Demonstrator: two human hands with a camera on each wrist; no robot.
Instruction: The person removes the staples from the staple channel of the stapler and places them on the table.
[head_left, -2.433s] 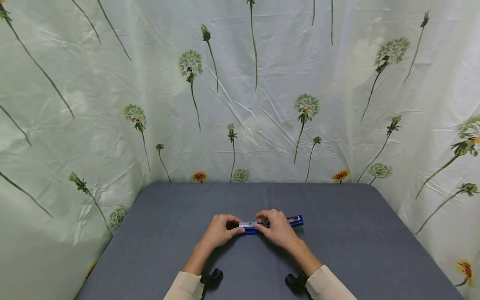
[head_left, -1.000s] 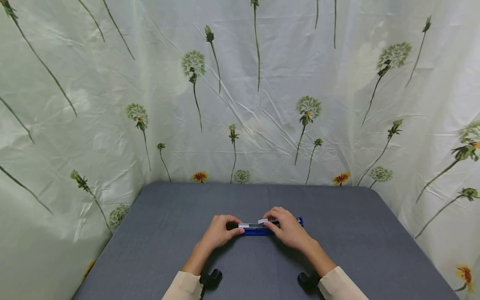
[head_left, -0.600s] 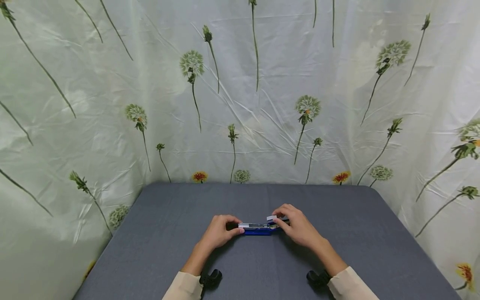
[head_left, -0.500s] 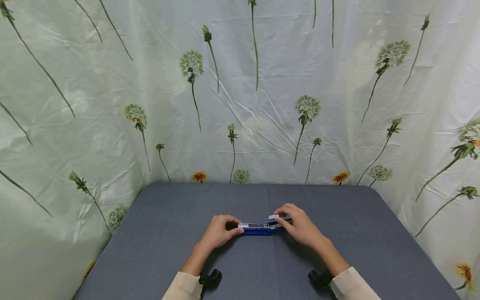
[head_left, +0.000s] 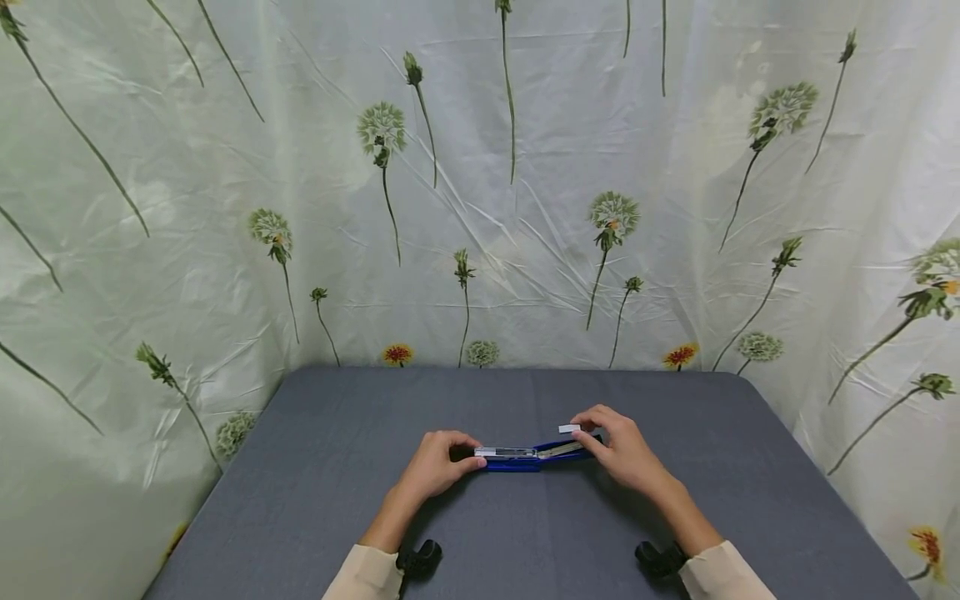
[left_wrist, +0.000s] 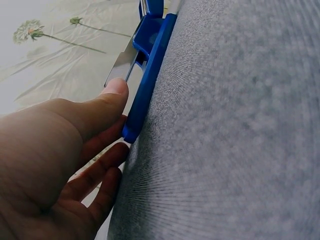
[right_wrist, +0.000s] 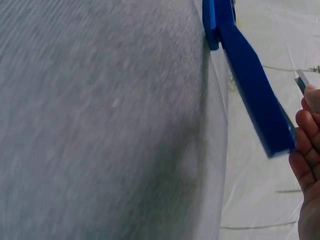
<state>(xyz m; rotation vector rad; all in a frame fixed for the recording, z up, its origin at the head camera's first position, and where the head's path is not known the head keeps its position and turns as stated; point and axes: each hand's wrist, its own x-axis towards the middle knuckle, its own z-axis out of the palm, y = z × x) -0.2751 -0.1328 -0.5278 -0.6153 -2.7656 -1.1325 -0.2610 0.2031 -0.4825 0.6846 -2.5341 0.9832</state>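
A blue stapler [head_left: 513, 467] lies on the grey table, its top arm [head_left: 564, 451] swung back to the right and its metal magazine [head_left: 517, 453] uncovered. My left hand [head_left: 442, 463] grips the stapler's left end, the thumb pressing the metal magazine [left_wrist: 121, 67] in the left wrist view while lower fingers lie by the blue base [left_wrist: 150, 80]. Between thumb and fingertips my right hand [head_left: 621, 447] pinches a short silvery strip of staples [head_left: 569, 429], raised above the swung-back arm. In the right wrist view that staple strip [right_wrist: 301, 82] shows a channel shape; only part of the hand appears.
Grey cloth covers the table [head_left: 360, 417]. A pale curtain [head_left: 480, 183] printed with dandelions hangs behind and at both sides. Black wrist mounts [head_left: 422, 560] sit at both sleeves.
My right hand has moved right and slightly up from over the magazine, carrying the staple strip off the stapler. The left hand keeps its grip in place.
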